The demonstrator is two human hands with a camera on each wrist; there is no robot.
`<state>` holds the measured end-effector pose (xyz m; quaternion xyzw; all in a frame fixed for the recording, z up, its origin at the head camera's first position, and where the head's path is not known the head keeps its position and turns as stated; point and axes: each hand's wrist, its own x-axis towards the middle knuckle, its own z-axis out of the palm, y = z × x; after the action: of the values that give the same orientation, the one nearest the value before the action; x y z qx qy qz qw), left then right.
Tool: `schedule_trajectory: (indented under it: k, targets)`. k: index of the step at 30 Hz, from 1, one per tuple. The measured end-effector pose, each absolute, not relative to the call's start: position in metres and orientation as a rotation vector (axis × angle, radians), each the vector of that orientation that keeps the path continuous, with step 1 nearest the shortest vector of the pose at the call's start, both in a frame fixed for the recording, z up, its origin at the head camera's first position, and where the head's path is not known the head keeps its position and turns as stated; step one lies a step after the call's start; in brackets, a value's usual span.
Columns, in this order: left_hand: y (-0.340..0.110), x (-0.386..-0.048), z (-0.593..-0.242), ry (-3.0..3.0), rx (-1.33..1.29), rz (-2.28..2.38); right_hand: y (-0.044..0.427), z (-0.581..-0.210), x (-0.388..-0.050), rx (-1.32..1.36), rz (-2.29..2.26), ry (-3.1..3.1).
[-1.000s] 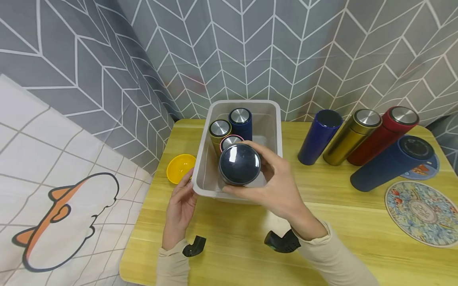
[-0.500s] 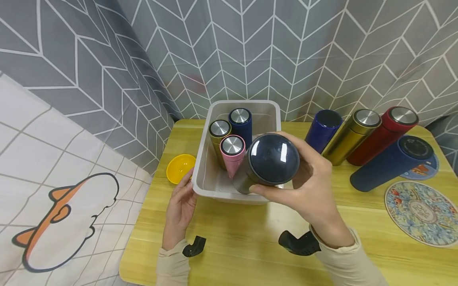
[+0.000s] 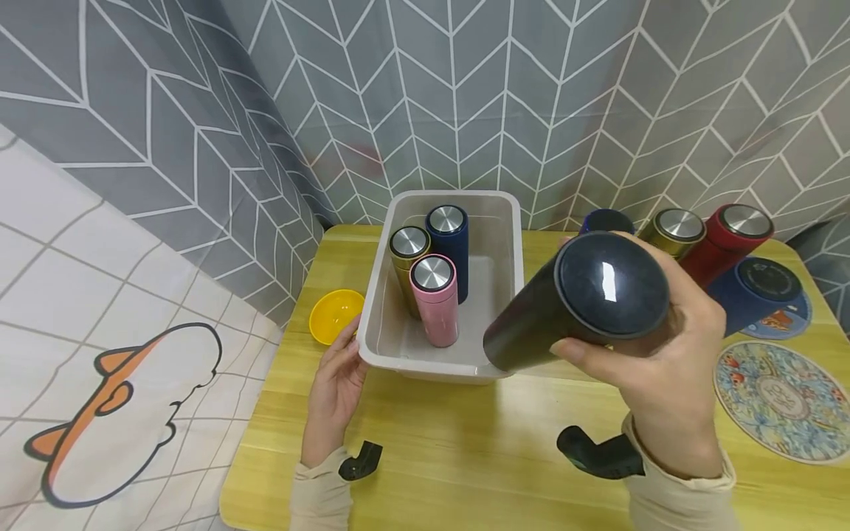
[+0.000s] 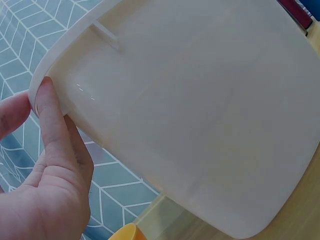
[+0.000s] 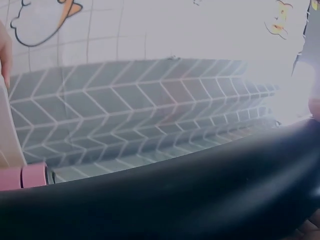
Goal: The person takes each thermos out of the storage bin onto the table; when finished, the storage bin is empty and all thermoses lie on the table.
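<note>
Presently, I find the right grip [image 3: 677, 361] clamped on a black flask [image 3: 538, 317], thumb on the near side and fingers on the far side, close behind its broad glossy end. The flask is tilted, that end raised toward the head camera and the other over the front right corner of a grey bin [image 3: 432, 364]; whether it touches the rim I cannot tell. I judge the flask stiff, moderately heavy and smooth enough to slide, so I would hold the barrel with a full wrap nearer its middle; at present the far end could swing down. My left grip [image 3: 339, 383] pinches the bin's front left corner, which I assess as light, slightly flexible plastic, best steadied at that rim. Inside stand a pink flask [image 3: 438, 317], a slim gold flask [image 3: 406, 276] and a navy flask [image 3: 458, 258], grouped to the left, with bare floor at right. Outward on the table [image 3: 425, 457], I record a yellow bowl [image 3: 335, 317] just beside the bin's left; at far right, partly hidden, are purple [image 3: 606, 221], gold [image 3: 671, 240], red [image 3: 720, 243] and blue [image 3: 757, 295] flasks, near a round patterned mat [image 3: 780, 402].
</note>
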<state>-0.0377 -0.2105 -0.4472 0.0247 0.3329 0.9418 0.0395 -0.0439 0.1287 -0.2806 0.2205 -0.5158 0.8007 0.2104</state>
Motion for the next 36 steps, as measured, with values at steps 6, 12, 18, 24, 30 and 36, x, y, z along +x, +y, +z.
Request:
schedule_trajectory:
  k: [6,12,18,24,30,36]
  targets:
    - [-0.212,-0.039,-0.450,0.965,0.132,2.895,0.148,-0.284,-0.048,0.589,2.282,-1.295]
    - [-0.211,-0.040,-0.449,0.943,0.152,2.894,0.166,-0.289,-0.050,0.504,2.275,-1.254]
    - [-0.211,-0.040,-0.449,0.941,0.146,2.893,0.180,-0.296,-0.056,0.299,2.199,-1.441]
    - [-0.211,-0.041,-0.450,0.919,0.171,2.895,0.196,-0.315,-0.067,0.016,2.211,-1.602]
    - [-0.211,-0.041,-0.450,0.916,0.168,2.897,0.213,-0.341,-0.080,-0.255,2.142,-1.777]
    - [-0.211,-0.041,-0.450,0.909,0.164,2.895,0.223,-0.364,-0.091,-0.320,2.093,-1.762]
